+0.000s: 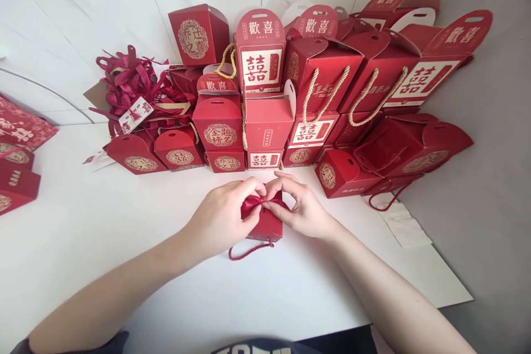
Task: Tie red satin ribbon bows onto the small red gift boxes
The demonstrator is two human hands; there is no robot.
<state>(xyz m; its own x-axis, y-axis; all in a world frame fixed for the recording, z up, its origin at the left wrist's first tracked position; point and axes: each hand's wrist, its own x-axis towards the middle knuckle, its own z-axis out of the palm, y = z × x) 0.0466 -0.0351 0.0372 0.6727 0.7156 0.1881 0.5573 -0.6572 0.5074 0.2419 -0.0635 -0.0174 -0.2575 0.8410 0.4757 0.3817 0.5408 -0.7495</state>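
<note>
A small red gift box (265, 225) sits on the white table in front of me, a dark red cord handle (251, 251) hanging off its near side. On top of it is a shiny crimson ribbon bow (250, 204). My left hand (226, 213) pinches the bow's left side between thumb and fingers. From the other side my right hand (305, 204) pinches the ribbon close to the knot, its thumb and index finger nearly meeting my left fingertips. Both hands partly cover the box top and the bow.
Stacked red gift boxes (263, 127) with gold rope handles line the back against the tiled wall. A heap of crimson ribbons (133, 80) lies at back left. More red boxes (19, 188) stand at far left. White tissue (402, 224) lies at right, near the grey wall.
</note>
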